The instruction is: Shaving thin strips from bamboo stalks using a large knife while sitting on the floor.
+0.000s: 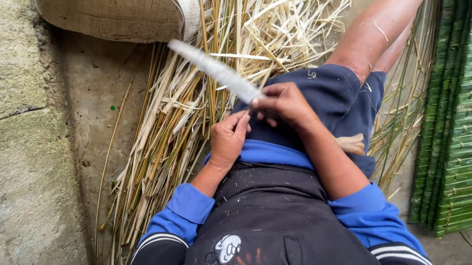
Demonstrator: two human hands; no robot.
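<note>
Two hands meet over the lap, and the blade is the reference point for everything below. The right hand (285, 104) is closed around the handle end of a long pale blade (212, 70), which runs up and to the left from the grip, its tip ending above the heap of split strips. The left hand (227, 140) sits just below and left of the blade's handle end, fingers curled and pinched on a thin strip (246, 118) that rises between the two hands and touches the blade near the grip; the strip is narrow and partly hidden by the fingers.

Directly beneath the blade's handle end lie blue shorts (332, 98) and a dark apron (274, 218), with blue sleeves (186, 209) on both forearms. One bare leg (373, 34) extends up and to the right of the blade.

Under and to the left of the blade, a heap of pale and yellow-green split strips (176, 123) covers the floor, running from the top of the view down past the left elbow. Above the blade tip, a woven sack (112, 5) lies on its side; its contents cannot be seen. Well to the right of the blade, a stack of green split slats (467, 115) lies in parallel rows. Left of the heap, the bare concrete floor (20, 134) shows a crack.
</note>
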